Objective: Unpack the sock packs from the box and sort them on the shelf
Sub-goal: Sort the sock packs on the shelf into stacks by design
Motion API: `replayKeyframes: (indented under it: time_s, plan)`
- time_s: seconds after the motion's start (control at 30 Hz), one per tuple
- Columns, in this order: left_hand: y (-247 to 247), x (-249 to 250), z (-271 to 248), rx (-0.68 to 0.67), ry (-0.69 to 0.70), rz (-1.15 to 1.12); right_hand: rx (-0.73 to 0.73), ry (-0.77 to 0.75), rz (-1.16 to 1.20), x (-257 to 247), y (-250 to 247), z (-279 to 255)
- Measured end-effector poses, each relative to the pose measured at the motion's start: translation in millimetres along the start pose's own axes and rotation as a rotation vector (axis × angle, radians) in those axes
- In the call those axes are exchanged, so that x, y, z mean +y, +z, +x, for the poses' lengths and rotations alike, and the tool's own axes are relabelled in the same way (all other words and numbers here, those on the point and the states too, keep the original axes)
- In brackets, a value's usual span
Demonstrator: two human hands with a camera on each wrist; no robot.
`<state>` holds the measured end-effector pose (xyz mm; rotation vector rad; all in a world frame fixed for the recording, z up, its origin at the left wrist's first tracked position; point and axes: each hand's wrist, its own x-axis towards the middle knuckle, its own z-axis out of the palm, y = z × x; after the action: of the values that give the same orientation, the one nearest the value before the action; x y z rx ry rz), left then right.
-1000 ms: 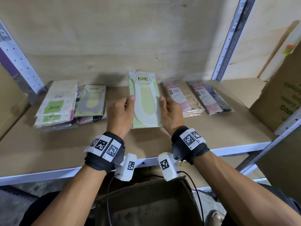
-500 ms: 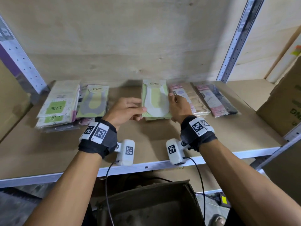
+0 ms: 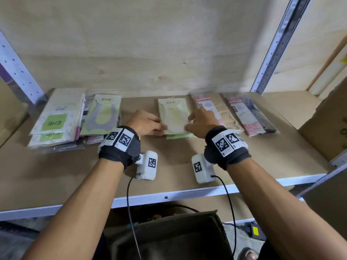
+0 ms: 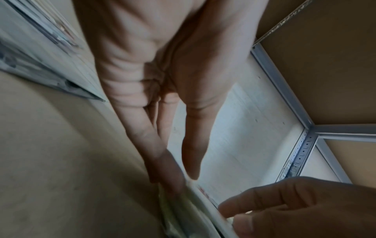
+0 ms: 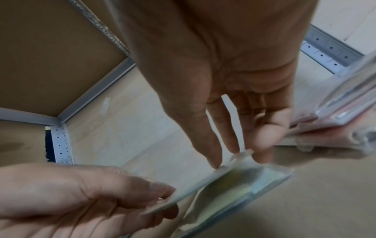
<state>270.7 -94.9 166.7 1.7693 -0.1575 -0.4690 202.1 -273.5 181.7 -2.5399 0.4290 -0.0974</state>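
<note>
A pale green sock pack (image 3: 173, 115) marked ENE lay flat on the shelf (image 3: 56, 171), its near end between the fingertips (image 3: 163, 126) of the left hand and those of the right hand (image 3: 188, 126), on top of another green pack (image 3: 180, 136) whose edge showed just below those fingertips. Beyond the back of the left hand's fingers sat a green-and-grey pack (image 3: 101, 115) and a stack of white packs (image 3: 56, 117), while two pink-labelled packs (image 3: 244, 117) lay just past the right hand's fingers. The open cardboard box (image 3: 169, 239) stood below the shelf, well behind both sets of fingers.
</note>
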Motion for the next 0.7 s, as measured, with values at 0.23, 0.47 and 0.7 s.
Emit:
replayKeyframes:
  time_s: [0.23,0.47,0.7]
  plan:
    - [1,-5,5,-0.061,-0.04,0.035,-0.04,0.028,-0.045,-3,0,-5]
    - [3,-8,10,-0.077,-0.008,0.011,-0.064,0.036,-0.039,-4,-1,-5]
    - [4,-6,7,-0.076,0.01,0.021,-0.066,0.006,-0.058,-1,0,-4]
